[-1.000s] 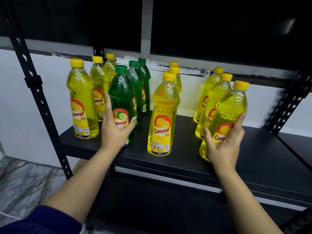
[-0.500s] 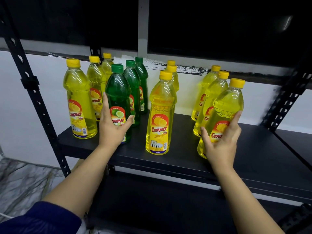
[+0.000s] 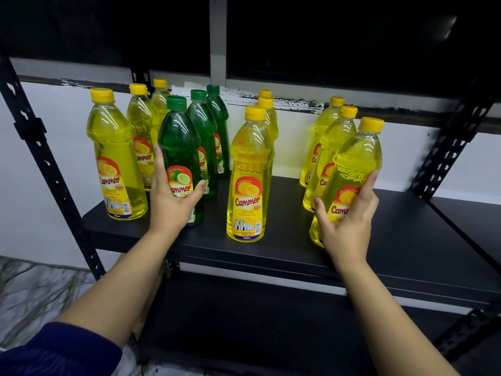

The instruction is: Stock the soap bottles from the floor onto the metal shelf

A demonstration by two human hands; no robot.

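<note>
Both hands grip front-row soap bottles on the black metal shelf (image 3: 271, 256).

The left hand (image 3: 173, 202) wraps thumb and fingers round the front green bottle (image 3: 179, 147), which stands upright at the near edge. The right hand (image 3: 347, 223) curls round the front yellow bottle (image 3: 355, 161) on the right, which is tilted leftward. Four rows of bottles run from near to far; one more yellow bottle (image 3: 250, 175) stands upright between the hands, untouched.

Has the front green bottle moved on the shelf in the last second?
No. The front green bottle keeps its spot against the green bottle behind it; only the view shifted.
</note>
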